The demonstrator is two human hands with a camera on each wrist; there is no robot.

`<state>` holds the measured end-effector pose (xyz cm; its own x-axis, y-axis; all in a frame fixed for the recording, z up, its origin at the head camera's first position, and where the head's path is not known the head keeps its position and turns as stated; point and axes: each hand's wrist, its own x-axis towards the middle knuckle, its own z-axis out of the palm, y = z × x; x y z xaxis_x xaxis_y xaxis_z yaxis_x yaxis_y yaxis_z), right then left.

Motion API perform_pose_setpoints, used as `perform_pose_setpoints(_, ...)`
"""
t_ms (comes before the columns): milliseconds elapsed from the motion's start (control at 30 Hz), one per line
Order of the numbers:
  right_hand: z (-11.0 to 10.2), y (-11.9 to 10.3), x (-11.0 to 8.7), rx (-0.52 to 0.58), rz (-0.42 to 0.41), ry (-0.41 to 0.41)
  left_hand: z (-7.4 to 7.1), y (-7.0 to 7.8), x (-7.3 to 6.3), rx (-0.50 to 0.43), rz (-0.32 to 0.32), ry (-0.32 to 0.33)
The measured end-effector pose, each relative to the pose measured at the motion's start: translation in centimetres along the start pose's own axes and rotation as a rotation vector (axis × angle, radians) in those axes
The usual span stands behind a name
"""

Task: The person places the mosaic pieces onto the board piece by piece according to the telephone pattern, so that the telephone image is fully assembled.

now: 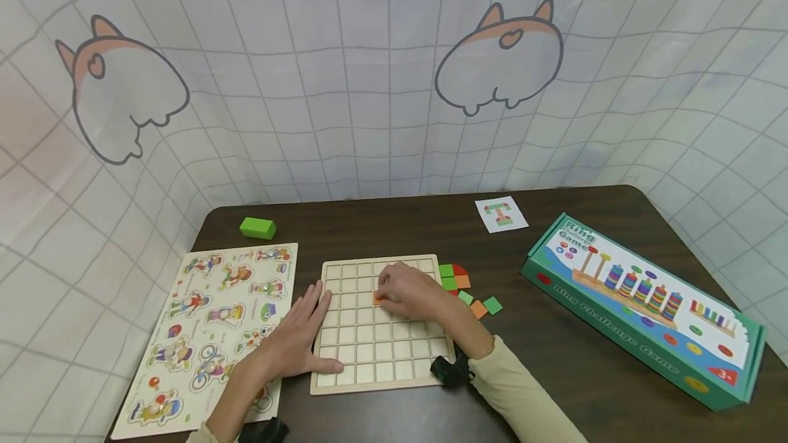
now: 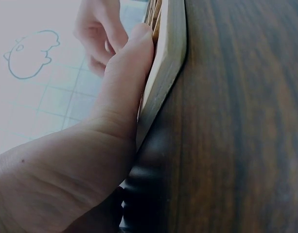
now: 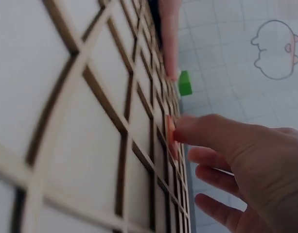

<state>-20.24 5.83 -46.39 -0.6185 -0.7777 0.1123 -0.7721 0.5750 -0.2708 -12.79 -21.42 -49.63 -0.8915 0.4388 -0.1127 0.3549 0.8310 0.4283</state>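
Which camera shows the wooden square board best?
The head view: it looks down on nearly the whole board, though the left hand and right hand cover bits. Left wrist shows mainly its edge; right wrist, just some cells up close.

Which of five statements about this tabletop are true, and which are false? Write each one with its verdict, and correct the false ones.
1. The right hand touches an orange piece at the grid board. True.
2. The left hand grips the green block. False: it rests on the grid board's left edge; the green block lies apart on the table.
3. The pattern card lies farther from the person than the grid board. True.
4. The game box stands left of the grid board. False: it lies to the right.
5. A red ball sits on the pattern card. False: the card bears only a printed figure.
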Motion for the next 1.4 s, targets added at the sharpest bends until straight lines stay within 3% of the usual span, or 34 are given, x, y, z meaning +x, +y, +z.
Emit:
perform_pose_setpoints(100, -0.6, 0.8, -1.2, 0.087, 0.026, 0.018, 0.0, 0.0, 0.0, 0.005, 0.013, 0.012)
perform_pose_setpoints(233, -1.4, 2.9, -4.4, 0.174, 0.1, 0.055, 0.1, 0.0, 0.0, 0.005, 0.025, 0.016)
perform_pose_setpoints(400, -2.1, 6.0, -8.8, 0.174, 0.164, 0.1, 0.1, 0.0, 0.0, -0.002, 0.021, 0.01)
perform_pose_setpoints(567, -2.2, 8.4, -11.2, 0.167, 0.197, 0.151, 0.2, 0.0, -0.1, -0.001, 0.019, 0.014)
perform_pose_setpoints(933, -2.3, 9.0, -11.1, 0.119, 0.263, 0.178, 0.2, -0.1, 0.0, 0.017, 0.035, 0.022)
perform_pose_setpoints(1200, -2.5, 8.7, -11.2, -0.055, 0.286, 0.12, 0.1, -0.1, 0.2, 0.015, 0.032, 0.009)
perform_pose_setpoints(1400, -2.9, 8.7, -11.1, -0.012, 0.309, 0.075, 0.0, -0.1, 0.1, 0.016, 0.027, 0.008)
